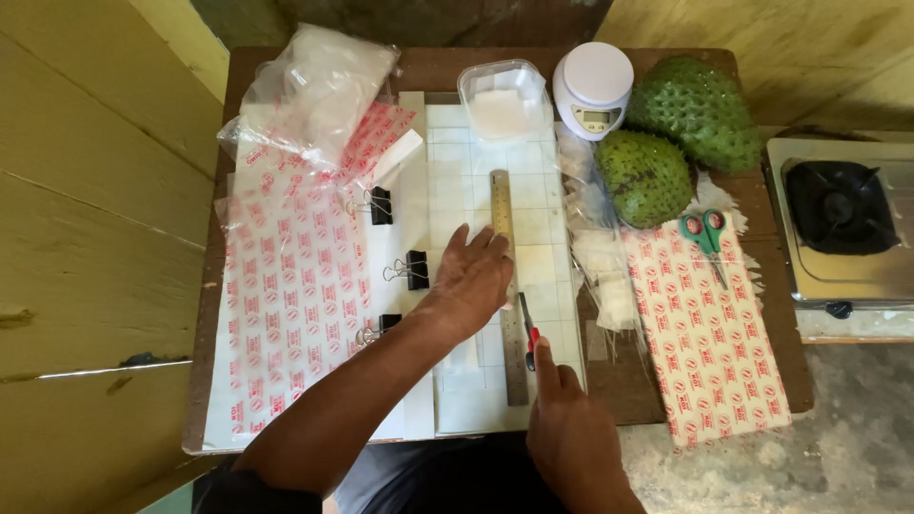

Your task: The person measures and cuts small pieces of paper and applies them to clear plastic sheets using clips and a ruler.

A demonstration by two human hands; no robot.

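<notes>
Ruler (506,276) under left hand (473,278), cutter (527,335) alongside.

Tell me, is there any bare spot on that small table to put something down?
Hardly. The table shows bare wood only along its far edge, behind the plastic tub, and in a patch between the white gridded sheet and the long printed packet. Elsewhere it is crowded: bags left, two green spiky fruits and scale far right.

**Single head view, looking straight down**

One camera, worn on the head, faces steeply down over a small wooden table (433,67), close enough that it fills most of the frame. Wall left, stove (843,224) right, floor bottom-right. No second view.
</notes>
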